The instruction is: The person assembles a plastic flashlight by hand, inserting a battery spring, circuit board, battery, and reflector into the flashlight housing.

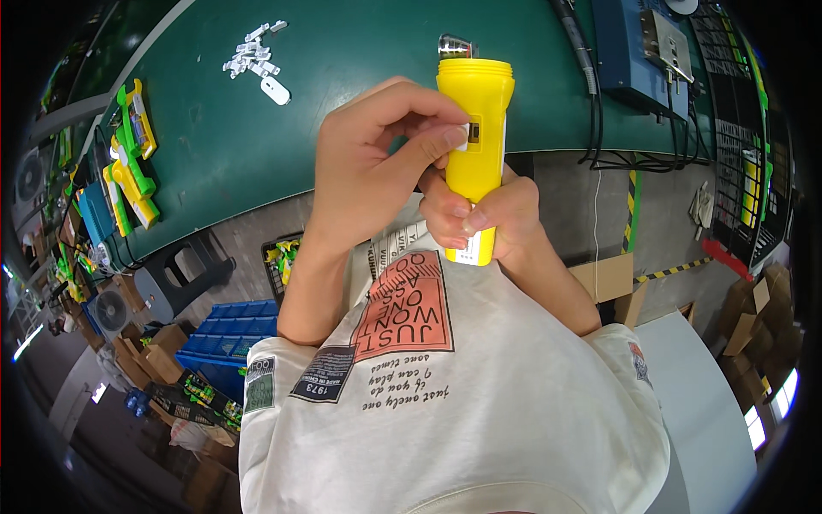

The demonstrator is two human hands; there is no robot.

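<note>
My right hand [501, 210] wraps its fingers round the lower part of a yellow flashlight body [478, 98], which stands nearly upright with its threaded, wide end at the top. A small dark rectangular slot shows in its side. Beside that slot, thumb and forefinger of my left hand [385, 150] pinch a small white plastic piece [463, 137], mostly covered by the fingertips. Just behind the threaded end is a shiny metal reflector cup [454, 46]. On the bench to the left lies a pile of small white plastic parts [253, 56], with a rounded white piece [275, 91] beside it.
The green bench [223, 154] spans the front. Yellow and green flashlights [130, 167] lie at its left edge. A blue machine [638, 60] with black cables stands at the right, near a hanging black tool [578, 43]. Blue crates [227, 338] and a dark stool [184, 274] are lower left.
</note>
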